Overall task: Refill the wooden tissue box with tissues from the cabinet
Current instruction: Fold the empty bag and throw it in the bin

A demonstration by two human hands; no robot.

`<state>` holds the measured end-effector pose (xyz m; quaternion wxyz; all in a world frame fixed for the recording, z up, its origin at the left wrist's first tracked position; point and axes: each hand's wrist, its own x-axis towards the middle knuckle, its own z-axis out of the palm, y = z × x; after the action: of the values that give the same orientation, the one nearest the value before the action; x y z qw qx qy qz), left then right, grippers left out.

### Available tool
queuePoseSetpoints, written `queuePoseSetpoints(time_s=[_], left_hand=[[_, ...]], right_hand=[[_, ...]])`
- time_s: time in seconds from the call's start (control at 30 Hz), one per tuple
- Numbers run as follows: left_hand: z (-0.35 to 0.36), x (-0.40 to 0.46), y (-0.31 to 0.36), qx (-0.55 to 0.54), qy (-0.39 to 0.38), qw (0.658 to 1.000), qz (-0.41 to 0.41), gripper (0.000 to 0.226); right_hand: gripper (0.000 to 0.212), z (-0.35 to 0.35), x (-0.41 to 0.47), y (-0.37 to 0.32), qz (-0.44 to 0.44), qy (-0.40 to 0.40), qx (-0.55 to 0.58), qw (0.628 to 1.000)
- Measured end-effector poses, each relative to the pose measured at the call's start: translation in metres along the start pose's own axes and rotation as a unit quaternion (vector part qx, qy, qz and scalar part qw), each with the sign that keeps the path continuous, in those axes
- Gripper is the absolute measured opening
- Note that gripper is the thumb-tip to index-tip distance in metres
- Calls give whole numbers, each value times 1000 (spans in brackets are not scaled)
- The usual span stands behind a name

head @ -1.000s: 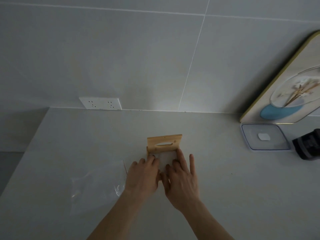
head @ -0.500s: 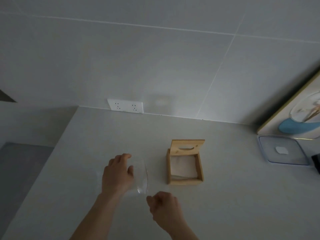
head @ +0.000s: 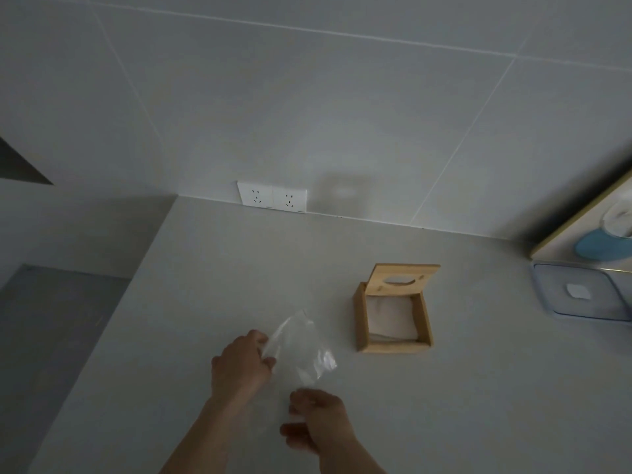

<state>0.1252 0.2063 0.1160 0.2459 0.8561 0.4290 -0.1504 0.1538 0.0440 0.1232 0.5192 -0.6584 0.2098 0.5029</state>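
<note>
The wooden tissue box stands on the pale counter with its slotted lid hinged up at the back. White tissues lie inside it. To its left a clear plastic wrapper is lifted off the counter. My left hand pinches the wrapper's left edge. My right hand, nearer to me, is curled at the wrapper's lower end; whether it grips the wrapper is blurred.
A double wall socket sits where the counter meets the tiled wall. At the right a clear lidded container lies flat and a framed picture leans on the wall. The counter's left edge drops to a dark floor.
Both hands left the tissue box, where they were pressing the tissues in, and moved left. The left hand picked the plastic wrapper up from the counter; the view shifted left.
</note>
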Motion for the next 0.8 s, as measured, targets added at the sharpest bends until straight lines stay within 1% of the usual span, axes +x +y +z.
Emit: queuePoseSetpoints(time_s=[0.07, 0.17, 0.2, 0.27, 0.3, 0.37, 0.47, 0.5, 0.57, 0.63, 0.73, 0.8], left_hand=[[-4, -5, 1, -96, -2, 995, -10, 22], [-18, -10, 6, -222, -9, 975, -20, 14], [-24, -11, 10, -264, -21, 964, -16, 14], [-35, -12, 16, -323, -35, 946, 11, 31], [-41, -13, 19, -338, -37, 940, 26, 37], [-53, -16, 26, -365, -30, 929, 45, 37], [-68, -23, 36, -387, -3, 919, 68, 39], [-73, -25, 39, -390, 14, 918, 73, 35], [-82, -29, 42, -389, 56, 916, 79, 21], [-90, -32, 46, -391, 75, 913, 85, 11], [-105, -41, 56, -416, 30, 905, 90, 14], [-116, -50, 62, -465, -28, 881, 80, 23]], right_hand=[[12, -4, -3, -4, -18, 30, 27, 999], [10, -16, -8, -16, -40, 33, 62, 997], [8, -20, -10, -22, -51, 22, 69, 996], [9, -26, -15, -35, -75, 2, 77, 994], [12, -28, -19, -42, -87, -1, 76, 993], [18, -33, -26, -58, -112, 4, 74, 991], [18, -42, -39, -79, -158, 10, 85, 984], [18, -45, -43, -85, -176, 15, 90, 980], [17, -48, -50, -98, -210, 35, 99, 972], [20, -49, -57, -108, -227, 59, 107, 966], [24, -49, -65, -120, -245, 82, 132, 957], [23, -48, -70, -124, -259, 87, 149, 950]])
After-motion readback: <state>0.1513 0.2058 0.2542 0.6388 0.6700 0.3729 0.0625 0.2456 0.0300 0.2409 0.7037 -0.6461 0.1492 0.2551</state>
